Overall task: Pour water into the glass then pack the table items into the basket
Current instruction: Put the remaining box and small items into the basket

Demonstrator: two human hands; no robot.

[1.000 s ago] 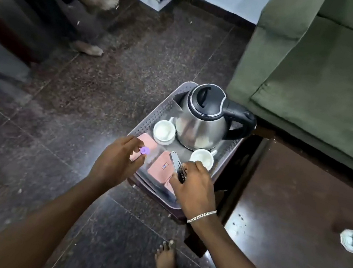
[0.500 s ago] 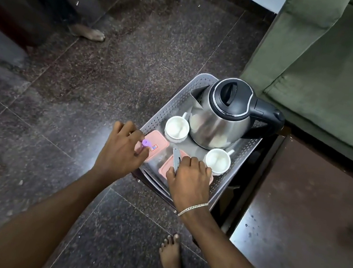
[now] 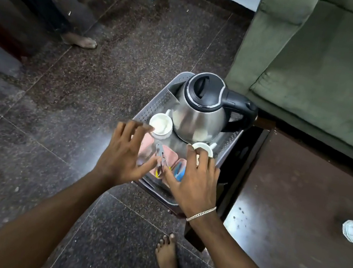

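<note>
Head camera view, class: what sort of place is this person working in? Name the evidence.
Probably a home living room: a green sofa beside a dark wooden table, a polished stone floor, and an electric kettle with small white cups packed in a grey basket.

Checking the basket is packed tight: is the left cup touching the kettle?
Cannot tell. In the head view the left cup sits right against the kettle, whose bulging body overhangs the cup's rim and hides any contact or gap.
</note>
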